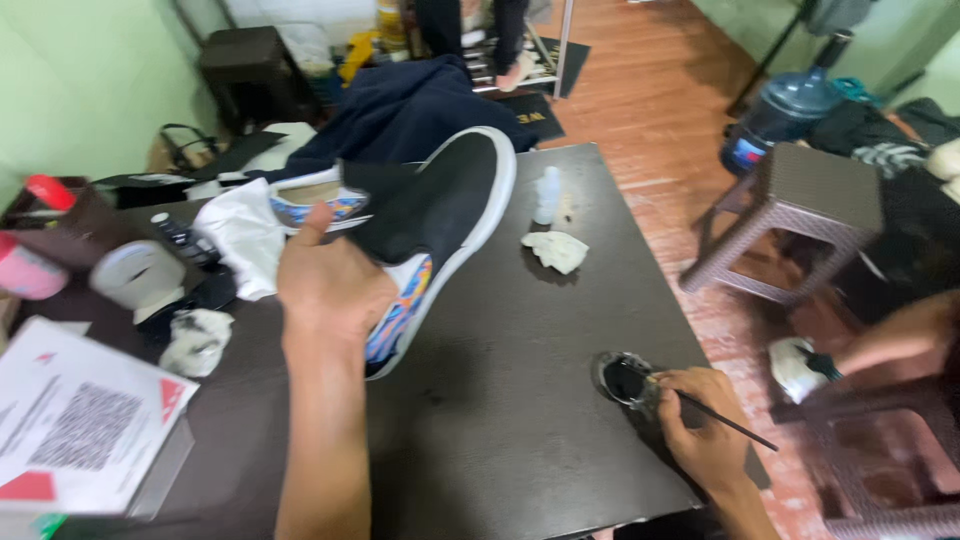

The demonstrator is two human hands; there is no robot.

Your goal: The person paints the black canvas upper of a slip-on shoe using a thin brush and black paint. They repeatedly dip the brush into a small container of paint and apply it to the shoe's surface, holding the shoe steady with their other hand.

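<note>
near the table (520, 440) edge, my right hand (705, 425) pinches a brush (725, 420) at the tin (625, 380); left hand (330, 285) grips the shoe (440, 215) above open tabletop.

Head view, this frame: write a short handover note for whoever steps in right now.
Left hand holds the shoe up over the dark table, sole edge facing the camera.
Right hand holds a thin brush, tip at the small round tin of black stuff.
The upper looks black; how much is coated cannot be told.
A crumpled rag and small bottle lie behind the shoe.
</note>
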